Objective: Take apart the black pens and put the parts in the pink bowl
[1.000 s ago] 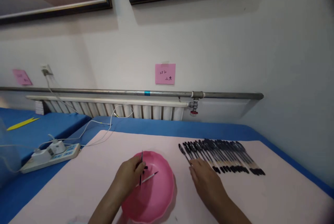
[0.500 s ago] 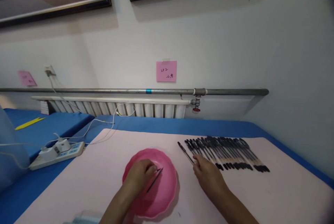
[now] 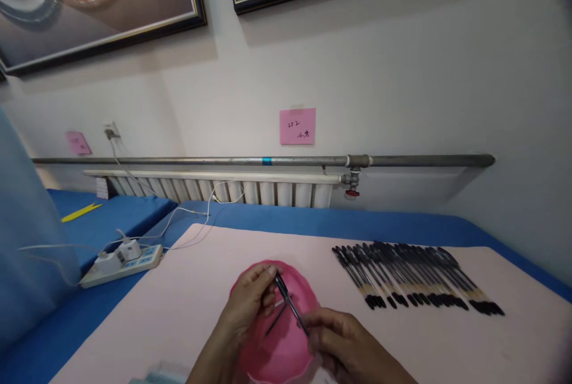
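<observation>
A black pen with a clear barrel (image 3: pixel 292 307) is held slanting over the pink bowl (image 3: pixel 308 291). My right hand (image 3: pixel 337 339) is closed on its lower end. My left hand (image 3: pixel 251 300) pinches around the dark capped upper end, and its curled lower fingers may hide something small. In the bowl, under the pen, lies a thin dark stick like a pen refill (image 3: pixel 276 319), with a short pale piece beside it. Several similar black pens (image 3: pixel 402 271) lie side by side in a slanted row to the right of my hands.
Pale pink paper (image 3: pixel 187 288) covers the blue table (image 3: pixel 268 212). A power strip (image 3: pixel 143 260) with plugs and white cables lies at the left. A pale blue see-through item (image 3: pixel 161 375) is at the near edge. A radiator (image 3: pixel 232 190) and pipe run behind.
My right hand has taken the leftmost pen from beside the row and brought it left over the bowl. My left hand has risen from inside the bowl to the pen's capped end.
</observation>
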